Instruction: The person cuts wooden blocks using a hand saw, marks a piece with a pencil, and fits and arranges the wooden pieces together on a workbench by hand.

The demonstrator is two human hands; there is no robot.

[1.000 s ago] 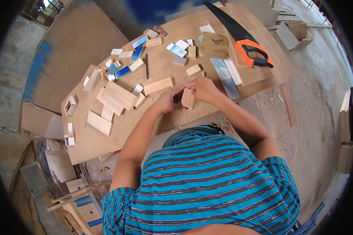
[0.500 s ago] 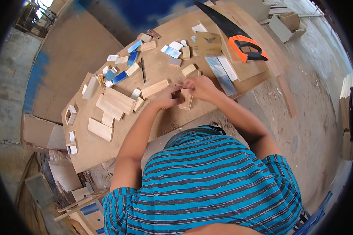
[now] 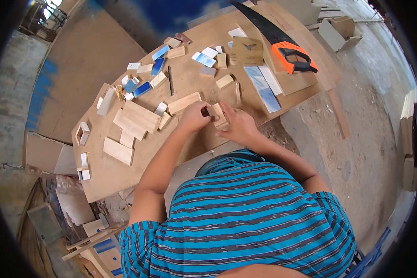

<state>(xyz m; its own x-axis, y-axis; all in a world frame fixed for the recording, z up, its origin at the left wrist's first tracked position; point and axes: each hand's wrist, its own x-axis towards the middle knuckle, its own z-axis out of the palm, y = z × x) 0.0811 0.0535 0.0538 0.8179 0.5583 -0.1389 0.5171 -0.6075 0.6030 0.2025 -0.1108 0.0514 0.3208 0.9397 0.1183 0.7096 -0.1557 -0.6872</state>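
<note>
Near the table's front edge, a small wooden block (image 3: 218, 116) is gripped between both hands. My left hand (image 3: 195, 116) closes its fingers and thumb on the block's left side. From the right, my right hand (image 3: 240, 123) holds the block's other side, with its thumb and fingers around it. Just beyond the hands, a longer wooden piece (image 3: 184, 103) lies on the table, close to my left fingers. A thin wooden strip (image 3: 238, 93) rests behind my right hand. Some of the block's faces are hidden by the fingers.
An orange-handled hand saw (image 3: 294, 58) lies at the back right of the table (image 3: 162, 178). A sheet of sandpaper (image 3: 246, 51) and a blue-white board (image 3: 262, 89) are near it. Flat wooden boards (image 3: 136, 119) and several small blocks spread across the left. A dark pencil-like stick (image 3: 170, 80) lies among them.
My right hand has come down from above the block to its right side and now grips it. The block has turned in my hands. The thin strip now shows fully on the table.
</note>
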